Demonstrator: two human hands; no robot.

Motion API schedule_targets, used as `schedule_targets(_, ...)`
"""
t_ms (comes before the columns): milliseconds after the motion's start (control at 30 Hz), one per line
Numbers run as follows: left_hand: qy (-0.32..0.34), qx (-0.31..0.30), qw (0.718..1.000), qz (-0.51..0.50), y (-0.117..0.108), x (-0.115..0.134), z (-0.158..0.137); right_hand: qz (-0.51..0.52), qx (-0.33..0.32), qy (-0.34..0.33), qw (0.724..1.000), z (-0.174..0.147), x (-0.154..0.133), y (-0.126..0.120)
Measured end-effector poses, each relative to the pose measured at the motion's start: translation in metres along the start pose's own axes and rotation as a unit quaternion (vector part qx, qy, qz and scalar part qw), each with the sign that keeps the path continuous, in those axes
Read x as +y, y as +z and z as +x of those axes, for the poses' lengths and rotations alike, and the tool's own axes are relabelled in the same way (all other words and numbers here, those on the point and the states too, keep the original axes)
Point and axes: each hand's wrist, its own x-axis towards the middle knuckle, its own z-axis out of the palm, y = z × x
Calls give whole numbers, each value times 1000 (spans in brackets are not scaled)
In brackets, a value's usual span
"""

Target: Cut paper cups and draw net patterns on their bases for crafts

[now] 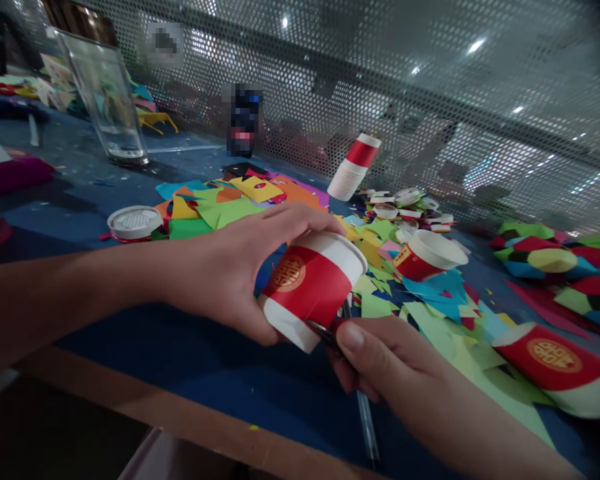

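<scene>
My left hand (235,270) is wrapped round a red and white paper cup (320,283) with a gold emblem. The cup is tilted, its rim toward the upper right. In my right hand (385,360) is a pair of dark-handled scissors (325,332), mostly hidden by my fingers. A scissor blade touches the cup's side near its base; whether it has gone through the paper I cannot tell. Below my right hand a clear pen (367,427) lies on the blue table (190,380). Colored paper scraps (230,210) are spread behind the cup.
Other paper cups (433,253) (555,363) lie to the right, and a stack of cups (355,167) stands at the back. A glass tumbler (105,107) and a cut cup base (135,221) are at left. A perforated metal screen (300,60) borders the table.
</scene>
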Motion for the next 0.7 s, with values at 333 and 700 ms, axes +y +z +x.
schedule_targets(333, 20, -13, 1000, 7, -4, 1, 3, -60, -5, 99, 993, 1, -1, -4)
schedule_targets(700, 1, -20, 999, 25, 4, 7, 1, -27, 24, 52, 998, 5, -3, 8)
